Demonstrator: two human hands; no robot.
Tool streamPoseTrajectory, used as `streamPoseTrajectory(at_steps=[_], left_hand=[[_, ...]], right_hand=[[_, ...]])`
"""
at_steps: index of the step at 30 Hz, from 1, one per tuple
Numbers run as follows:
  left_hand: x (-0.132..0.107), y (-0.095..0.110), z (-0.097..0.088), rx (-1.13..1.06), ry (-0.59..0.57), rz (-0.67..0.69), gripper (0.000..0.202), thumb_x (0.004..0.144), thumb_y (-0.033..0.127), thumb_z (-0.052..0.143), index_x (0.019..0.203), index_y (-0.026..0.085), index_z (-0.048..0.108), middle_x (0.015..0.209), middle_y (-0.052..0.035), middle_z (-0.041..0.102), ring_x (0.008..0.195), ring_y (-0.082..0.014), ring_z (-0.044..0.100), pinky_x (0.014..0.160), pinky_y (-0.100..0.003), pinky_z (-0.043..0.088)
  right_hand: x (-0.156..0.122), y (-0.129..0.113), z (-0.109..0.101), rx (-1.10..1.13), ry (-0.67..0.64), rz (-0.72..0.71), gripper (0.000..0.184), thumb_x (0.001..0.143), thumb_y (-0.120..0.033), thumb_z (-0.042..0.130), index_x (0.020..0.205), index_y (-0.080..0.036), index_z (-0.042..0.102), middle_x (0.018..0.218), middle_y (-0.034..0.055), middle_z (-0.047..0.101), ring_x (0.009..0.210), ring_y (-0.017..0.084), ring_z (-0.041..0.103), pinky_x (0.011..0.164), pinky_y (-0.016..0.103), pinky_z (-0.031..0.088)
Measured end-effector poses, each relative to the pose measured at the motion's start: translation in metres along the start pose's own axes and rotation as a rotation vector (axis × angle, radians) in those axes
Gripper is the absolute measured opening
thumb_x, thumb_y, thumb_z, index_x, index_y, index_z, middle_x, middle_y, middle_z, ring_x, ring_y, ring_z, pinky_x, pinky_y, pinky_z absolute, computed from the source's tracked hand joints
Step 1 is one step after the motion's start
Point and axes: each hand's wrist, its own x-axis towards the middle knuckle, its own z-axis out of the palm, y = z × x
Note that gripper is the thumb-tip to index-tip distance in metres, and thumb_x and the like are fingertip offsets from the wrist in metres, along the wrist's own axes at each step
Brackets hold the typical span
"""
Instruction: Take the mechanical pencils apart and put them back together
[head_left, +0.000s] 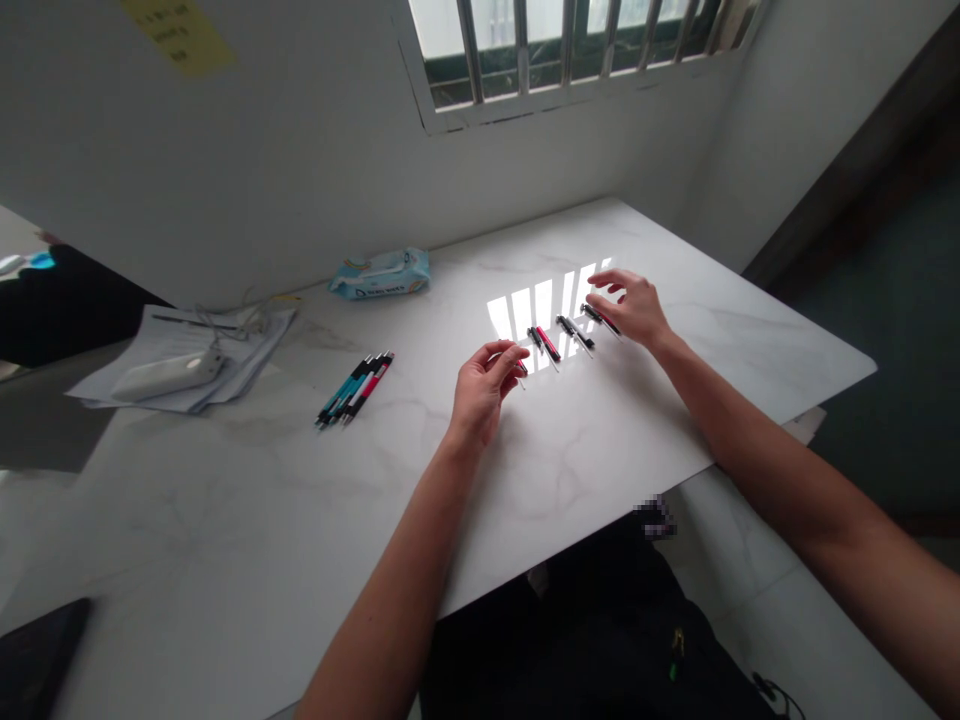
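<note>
My left hand point(484, 385) hovers over the white marble table point(300, 500) with its fingers curled in a pinch on a small pen part I cannot make out. My right hand point(634, 303) lies open, fingers spread, its fingertips at a black and red pen point(600, 318). Between the hands lie a red and black pen point(545, 342) and two black pens point(574, 333) in the bright window reflection. A bundle of several blue, black and pink pens point(355, 388) lies to the left of my left hand.
A blue pack of wet wipes point(381, 274) sits near the wall. Papers with a white device and cable point(180, 365) lie at the left. A dark object point(37, 655) is at the near left corner. The table edge runs along the right.
</note>
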Motion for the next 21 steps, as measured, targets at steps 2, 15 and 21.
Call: streamPoseTrajectory(at_steps=[2,15,21], left_hand=[[0.0,0.001,0.001,0.001,-0.022,0.033,0.044,0.065,0.044,0.102,0.09,0.022,0.073,0.097,-0.0031,0.081,0.073,-0.0112,0.063,0.077,-0.028,0.05],[-0.003,-0.001,0.007,-0.145,-0.112,0.07,0.042,0.061,0.042,0.107,0.083,0.021,0.078,0.087,0.0002,0.073,0.08,-0.0117,0.065,0.088,-0.031,0.059],[-0.005,0.001,0.009,-0.116,-0.136,0.088,0.043,0.061,0.045,0.106,0.081,0.02,0.077,0.086,0.0003,0.072,0.078,-0.0115,0.065,0.085,-0.03,0.058]], right_hand=[[-0.007,-0.022,-0.005,0.188,-0.099,-0.033,0.033,0.091,-0.045,0.082,0.115,-0.022,0.083,0.112,0.0102,0.083,0.103,0.029,0.076,0.09,0.043,0.061],[-0.043,-0.095,0.02,0.693,-0.449,-0.121,0.037,0.078,-0.055,0.098,0.095,-0.024,0.088,0.089,0.0041,0.081,0.078,0.02,0.073,0.074,0.038,0.063],[-0.048,-0.098,0.022,0.719,-0.478,-0.094,0.037,0.082,-0.057,0.095,0.095,-0.023,0.087,0.088,0.0045,0.081,0.074,0.018,0.071,0.07,0.037,0.061]])
